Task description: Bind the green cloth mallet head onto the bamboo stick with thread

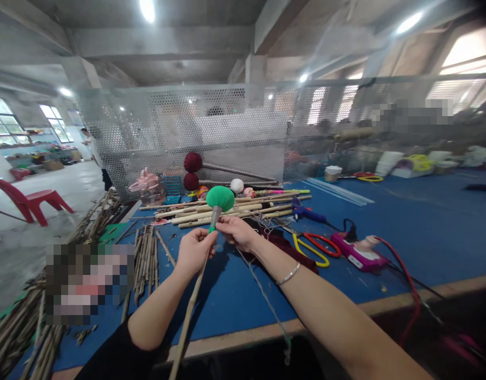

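Note:
My left hand (194,250) is closed around the top of a thin bamboo stick (190,306), just under a round green cloth-covered head (220,198); together they look like a mallet. Grey cord (215,215) is wound round the neck below the head, and a bit of green cloth pokes out beneath it. At that neck, my right hand (238,232) pinches with thumb and fingers, apparently on the cord. A loose string (262,293) trails from under the right hand down over the table's front edge. The stick slants down toward me.
Yellow-and-red-handled scissors (312,248), a blue glue gun (306,211) and a purple power strip (361,252) lie right on the blue table (405,227). Bamboo sticks (195,214) and dark red mallets (193,162) lie behind. Bundled twigs (145,261) are left, before a perforated metal screen (227,126).

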Demonstrator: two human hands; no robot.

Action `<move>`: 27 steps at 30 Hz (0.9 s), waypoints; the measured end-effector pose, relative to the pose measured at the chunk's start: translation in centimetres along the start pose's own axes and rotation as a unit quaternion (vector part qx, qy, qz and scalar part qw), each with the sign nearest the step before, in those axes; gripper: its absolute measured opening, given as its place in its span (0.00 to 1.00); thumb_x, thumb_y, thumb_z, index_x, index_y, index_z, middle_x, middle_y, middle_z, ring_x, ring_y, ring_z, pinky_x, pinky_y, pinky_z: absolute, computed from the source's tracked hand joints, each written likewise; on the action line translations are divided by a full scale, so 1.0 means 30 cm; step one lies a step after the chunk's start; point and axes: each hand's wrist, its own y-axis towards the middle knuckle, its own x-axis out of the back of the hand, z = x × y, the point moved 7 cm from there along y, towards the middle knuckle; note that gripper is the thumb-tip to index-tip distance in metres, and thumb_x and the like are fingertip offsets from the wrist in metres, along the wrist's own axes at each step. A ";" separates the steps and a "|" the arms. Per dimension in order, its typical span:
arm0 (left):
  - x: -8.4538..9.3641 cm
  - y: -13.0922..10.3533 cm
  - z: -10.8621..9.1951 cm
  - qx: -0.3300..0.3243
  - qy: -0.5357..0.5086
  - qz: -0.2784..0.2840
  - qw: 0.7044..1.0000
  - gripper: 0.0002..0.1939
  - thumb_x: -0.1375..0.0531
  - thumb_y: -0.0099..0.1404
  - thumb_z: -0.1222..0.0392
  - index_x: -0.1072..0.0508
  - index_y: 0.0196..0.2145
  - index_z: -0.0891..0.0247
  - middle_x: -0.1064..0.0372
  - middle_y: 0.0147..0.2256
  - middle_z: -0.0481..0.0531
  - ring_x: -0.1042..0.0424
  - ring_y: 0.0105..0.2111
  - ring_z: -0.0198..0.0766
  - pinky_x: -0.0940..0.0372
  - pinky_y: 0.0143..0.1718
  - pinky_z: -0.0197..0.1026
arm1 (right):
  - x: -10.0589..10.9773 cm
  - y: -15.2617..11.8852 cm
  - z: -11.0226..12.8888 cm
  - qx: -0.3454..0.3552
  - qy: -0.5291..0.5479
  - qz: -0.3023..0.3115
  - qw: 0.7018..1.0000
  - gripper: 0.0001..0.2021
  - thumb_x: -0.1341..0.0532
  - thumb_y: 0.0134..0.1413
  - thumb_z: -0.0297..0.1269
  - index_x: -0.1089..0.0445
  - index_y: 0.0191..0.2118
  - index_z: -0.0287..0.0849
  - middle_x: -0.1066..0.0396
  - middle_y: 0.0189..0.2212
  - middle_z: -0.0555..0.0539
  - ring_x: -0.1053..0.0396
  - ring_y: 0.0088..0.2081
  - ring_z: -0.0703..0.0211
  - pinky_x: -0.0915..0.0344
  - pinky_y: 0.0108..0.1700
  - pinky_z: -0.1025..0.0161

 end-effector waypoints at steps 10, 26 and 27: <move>-0.046 -0.017 -0.007 -0.016 0.006 0.097 0.995 0.19 0.45 0.54 0.43 0.32 0.28 0.65 0.38 0.16 0.44 0.41 0.12 0.29 0.48 0.15 0.31 | 0.008 -0.009 -0.007 -0.027 0.013 -0.001 1.000 0.16 0.34 0.37 0.42 0.41 0.23 0.39 0.53 0.08 0.62 0.63 0.10 0.76 0.69 0.13 0.70; -0.029 -0.006 -0.001 0.005 -0.036 0.076 0.996 0.21 0.46 0.55 0.42 0.38 0.20 0.63 0.40 0.13 0.44 0.44 0.10 0.28 0.51 0.13 0.31 | -0.010 -0.014 0.002 -0.029 0.017 0.059 0.998 0.17 0.36 0.41 0.46 0.38 0.29 0.38 0.56 0.10 0.62 0.64 0.12 0.74 0.67 0.13 0.71; -0.025 -0.002 0.003 0.007 -0.033 0.078 0.996 0.22 0.47 0.55 0.41 0.38 0.20 0.64 0.39 0.13 0.45 0.45 0.11 0.27 0.52 0.13 0.31 | -0.011 -0.014 -0.001 -0.032 0.015 0.059 0.998 0.17 0.36 0.40 0.46 0.39 0.27 0.39 0.56 0.10 0.62 0.64 0.12 0.74 0.67 0.13 0.71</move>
